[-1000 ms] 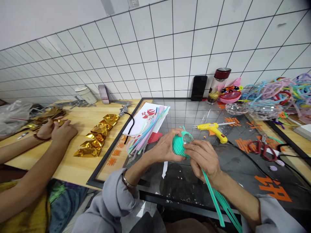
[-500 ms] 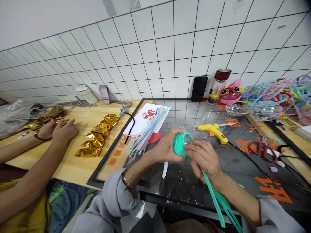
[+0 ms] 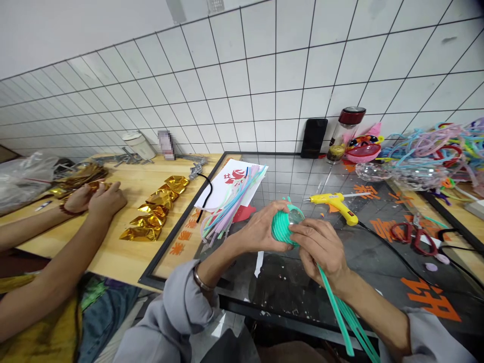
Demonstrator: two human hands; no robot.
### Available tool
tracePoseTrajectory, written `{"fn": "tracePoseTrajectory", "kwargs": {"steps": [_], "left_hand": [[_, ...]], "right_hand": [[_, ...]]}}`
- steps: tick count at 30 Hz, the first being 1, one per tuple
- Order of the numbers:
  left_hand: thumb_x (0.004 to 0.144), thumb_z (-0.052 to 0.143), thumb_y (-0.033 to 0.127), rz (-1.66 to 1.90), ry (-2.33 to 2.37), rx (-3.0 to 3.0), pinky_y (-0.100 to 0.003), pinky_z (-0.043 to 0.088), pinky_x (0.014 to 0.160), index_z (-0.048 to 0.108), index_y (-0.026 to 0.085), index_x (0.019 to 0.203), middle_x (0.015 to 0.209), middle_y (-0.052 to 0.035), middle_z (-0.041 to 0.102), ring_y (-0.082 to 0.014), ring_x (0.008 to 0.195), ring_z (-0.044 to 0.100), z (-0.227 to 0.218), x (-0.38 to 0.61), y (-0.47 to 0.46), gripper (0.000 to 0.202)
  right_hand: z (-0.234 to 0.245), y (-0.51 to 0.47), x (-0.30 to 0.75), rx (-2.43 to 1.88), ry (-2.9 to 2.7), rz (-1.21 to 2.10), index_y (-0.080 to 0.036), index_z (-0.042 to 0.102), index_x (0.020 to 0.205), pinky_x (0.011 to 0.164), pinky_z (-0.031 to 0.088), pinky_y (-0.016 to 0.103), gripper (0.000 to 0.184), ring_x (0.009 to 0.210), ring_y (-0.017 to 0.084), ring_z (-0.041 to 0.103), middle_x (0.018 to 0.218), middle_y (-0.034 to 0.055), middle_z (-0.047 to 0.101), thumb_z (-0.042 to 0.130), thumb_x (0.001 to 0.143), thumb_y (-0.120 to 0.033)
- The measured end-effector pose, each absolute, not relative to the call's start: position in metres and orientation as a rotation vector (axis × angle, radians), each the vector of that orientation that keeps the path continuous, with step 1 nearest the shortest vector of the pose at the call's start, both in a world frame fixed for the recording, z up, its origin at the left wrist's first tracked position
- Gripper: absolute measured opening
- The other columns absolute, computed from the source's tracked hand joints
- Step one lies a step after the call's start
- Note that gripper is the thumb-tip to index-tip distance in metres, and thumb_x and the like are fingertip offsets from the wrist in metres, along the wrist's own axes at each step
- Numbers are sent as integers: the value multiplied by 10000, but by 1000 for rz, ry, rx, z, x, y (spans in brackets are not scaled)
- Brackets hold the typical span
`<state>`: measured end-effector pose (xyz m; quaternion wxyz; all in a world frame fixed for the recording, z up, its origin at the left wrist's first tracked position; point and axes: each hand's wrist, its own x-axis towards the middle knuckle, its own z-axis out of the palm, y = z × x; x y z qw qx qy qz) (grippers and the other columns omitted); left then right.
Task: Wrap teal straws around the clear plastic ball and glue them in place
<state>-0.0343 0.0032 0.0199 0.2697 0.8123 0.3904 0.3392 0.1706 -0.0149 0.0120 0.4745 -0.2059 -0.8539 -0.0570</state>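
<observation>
A clear ball wrapped in rows of green pipe cleaner (image 3: 282,228) is held up above the dark table top. My left hand (image 3: 260,229) grips it from the left, thumb below and fingers over the top. On its right side my right hand (image 3: 321,247) presses its fingertips to the ball's edge, closed round green pipe cleaners (image 3: 335,297) whose long ends hang down toward my lap. Part of the ball's clear surface (image 3: 295,217) shows between the hands. Beyond them lies a yellow glue gun (image 3: 336,201) with a clear stick in it.
Pastel pipe cleaners (image 3: 230,201) lie on white paper (image 3: 212,194). Red-handled scissors (image 3: 414,237) are at the right, before a heap of coloured strips (image 3: 427,146). A phone (image 3: 313,138) and bottle (image 3: 346,133) stand by the wall. At left, a co-worker's hands (image 3: 102,199) work near gold foil pieces (image 3: 157,206).
The view has shifted slightly, so everything sits a little further right. Both my hands keep their hold on the ball, which seems turned a little. The co-worker's fingers have moved slightly.
</observation>
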Motion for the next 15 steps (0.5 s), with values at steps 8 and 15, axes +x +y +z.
{"fn": "tracePoseTrajectory", "kwargs": {"steps": [8,15], "left_hand": [[586,893,293,906,1055,2181,-476,460,1096,467,229,1196,1439,-147,507,-330,1311,553,18,-35,3,747],[570,888,305,934,1051,2162,-515,466,1089,418,231,1208,1444,-167,506,-350,1307,562,15,-35,4,795]], "right_hand": [[13,-13,171,-495,-2083,-159,-149,638,987,771,510,401,297,952,254,629,990,108,762,522,811,60],[14,-15,171,-513,-2083,-151,-168,641,999,776,512,398,299,959,251,639,1003,94,763,533,825,49]]}}
